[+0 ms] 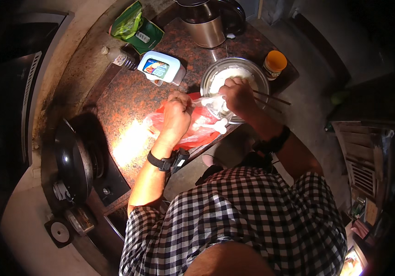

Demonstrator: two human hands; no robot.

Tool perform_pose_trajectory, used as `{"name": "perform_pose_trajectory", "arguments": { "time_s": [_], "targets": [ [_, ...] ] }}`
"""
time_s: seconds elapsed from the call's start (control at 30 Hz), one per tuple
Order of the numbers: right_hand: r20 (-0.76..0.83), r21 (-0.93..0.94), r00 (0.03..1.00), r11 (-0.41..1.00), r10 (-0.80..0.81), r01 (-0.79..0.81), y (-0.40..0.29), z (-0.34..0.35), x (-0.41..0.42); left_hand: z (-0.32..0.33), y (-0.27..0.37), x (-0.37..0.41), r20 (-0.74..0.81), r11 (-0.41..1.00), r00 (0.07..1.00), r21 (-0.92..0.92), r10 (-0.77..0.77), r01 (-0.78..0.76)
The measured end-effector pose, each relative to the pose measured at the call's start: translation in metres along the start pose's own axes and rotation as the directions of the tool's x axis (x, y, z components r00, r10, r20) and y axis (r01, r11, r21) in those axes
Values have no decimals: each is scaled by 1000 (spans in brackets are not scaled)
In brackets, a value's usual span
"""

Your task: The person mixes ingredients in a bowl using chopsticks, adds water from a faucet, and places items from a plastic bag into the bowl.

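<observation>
My left hand (178, 114) grips the gathered edge of a clear plastic bag (214, 100) above the counter. The bag stretches toward my right hand (238, 97), whose fingers are closed on its other side, over the steel bowl. A red plastic bag (202, 139) lies beneath the clear one. The round stainless-steel bowl (207, 74) holds a white floury substance (223, 76). Two chopsticks (275, 97) stick out past the bowl's right rim. My right hand hides part of the bowl's contents, and its fingertips are hard to make out.
On the speckled stone counter (128, 91) stand a lidded plastic container (159, 67), a bottle (118, 58), a green pouch (144, 36), a steel kettle (204, 29) and an orange-lidded jar (274, 63). A black wok (75, 162) sits on the stove at left. The counter's front edge runs close to my body.
</observation>
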State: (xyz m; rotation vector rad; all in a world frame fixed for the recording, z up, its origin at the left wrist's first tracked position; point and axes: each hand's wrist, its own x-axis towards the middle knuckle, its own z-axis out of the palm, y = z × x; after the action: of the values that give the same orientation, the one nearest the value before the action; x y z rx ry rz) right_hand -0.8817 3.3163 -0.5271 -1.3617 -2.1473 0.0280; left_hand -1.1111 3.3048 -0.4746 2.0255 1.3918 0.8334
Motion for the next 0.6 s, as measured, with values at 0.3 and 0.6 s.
{"name": "perform_pose_trajectory", "arguments": {
  "time_s": [0.3,0.6],
  "targets": [
    [17,119,992,985,123,-125,7,7,2,4,6,1,75,835,962,-481,-263,265],
    [-36,-33,992,992,120,-121,9,3,-1,12,7,6,147,913,945,-254,-292,321]
  ]
}}
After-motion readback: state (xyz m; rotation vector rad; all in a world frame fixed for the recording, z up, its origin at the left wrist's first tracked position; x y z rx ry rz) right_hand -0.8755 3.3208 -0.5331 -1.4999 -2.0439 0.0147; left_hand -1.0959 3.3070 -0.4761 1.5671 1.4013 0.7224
